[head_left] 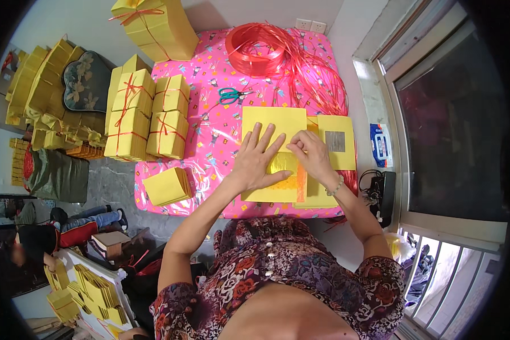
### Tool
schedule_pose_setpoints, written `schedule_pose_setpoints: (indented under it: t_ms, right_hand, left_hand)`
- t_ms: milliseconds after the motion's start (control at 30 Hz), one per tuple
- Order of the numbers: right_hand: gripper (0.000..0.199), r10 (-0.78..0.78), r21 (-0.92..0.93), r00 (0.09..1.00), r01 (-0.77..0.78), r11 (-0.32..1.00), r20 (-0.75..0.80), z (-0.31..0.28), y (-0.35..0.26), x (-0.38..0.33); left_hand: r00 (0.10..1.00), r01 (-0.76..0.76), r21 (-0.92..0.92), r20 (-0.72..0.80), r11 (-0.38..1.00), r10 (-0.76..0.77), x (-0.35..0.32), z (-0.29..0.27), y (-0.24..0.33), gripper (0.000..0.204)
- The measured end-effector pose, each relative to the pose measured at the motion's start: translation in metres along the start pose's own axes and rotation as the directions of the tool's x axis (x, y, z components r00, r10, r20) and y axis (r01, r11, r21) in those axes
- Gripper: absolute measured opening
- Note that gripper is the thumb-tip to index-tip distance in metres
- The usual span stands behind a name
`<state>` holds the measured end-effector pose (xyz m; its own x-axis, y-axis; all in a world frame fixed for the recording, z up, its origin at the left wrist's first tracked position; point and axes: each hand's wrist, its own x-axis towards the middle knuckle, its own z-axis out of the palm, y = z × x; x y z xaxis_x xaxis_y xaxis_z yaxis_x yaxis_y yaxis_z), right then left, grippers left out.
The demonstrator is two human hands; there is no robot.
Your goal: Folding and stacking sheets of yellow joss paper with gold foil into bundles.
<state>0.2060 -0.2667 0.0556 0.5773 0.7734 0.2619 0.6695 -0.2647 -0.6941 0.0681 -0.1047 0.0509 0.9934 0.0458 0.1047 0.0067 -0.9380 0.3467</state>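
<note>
My left hand [259,161] lies flat with fingers spread on a yellow paper sheet [275,119] that tops a stack on the table. Under and beside its thumb shows a shiny gold foil patch [279,163]. Close to its right, my right hand [314,153] has its fingers curled into a pinch over the stack's right edge; whatever they hold is hidden. An orange strip [301,184] runs down the stack below the right hand. Beyond that hand lies another yellow stack [343,153], whose top sheet carries a grey foil square [335,141].
Green-handled scissors [229,96] and a coil of red plastic ribbon [255,51] lie on the pink tablecloth [209,122]. Tied yellow bundles [131,113] stand left; a small loose stack [167,187] sits nearer. Another person [37,238] works at lower left. A window [453,124] is right.
</note>
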Motion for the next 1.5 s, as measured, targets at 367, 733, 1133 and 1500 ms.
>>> schedule_pose_setpoints:
  t_ms: [367, 733, 1133, 1500]
  right_hand:
    - [0.024, 0.035, -0.056, 0.998, -0.038, 0.998, -0.056, -0.001, -0.001, -0.008]
    - [0.026, 0.055, -0.098, 0.992, -0.066, 0.993, -0.11, 0.003, -0.002, -0.01]
    - [0.029, -0.042, -0.102, 0.999, 0.04, 0.994, -0.015, -0.012, 0.008, -0.014]
    - [0.03, -0.067, -0.138, 0.996, 0.073, 0.988, 0.051, -0.016, 0.0, -0.007]
  left_hand:
    - [0.974, -0.211, -0.039, 0.081, 0.977, 0.214, -0.009, -0.011, -0.019, 0.088]
    - [0.973, -0.22, -0.047, 0.055, 0.974, 0.222, -0.007, -0.003, -0.021, 0.092]
    - [0.977, -0.207, -0.045, 0.033, 0.977, 0.208, 0.0, 0.007, -0.014, 0.09]
    - [0.981, -0.172, -0.19, 0.059, 0.967, 0.186, -0.002, 0.007, -0.03, 0.085]
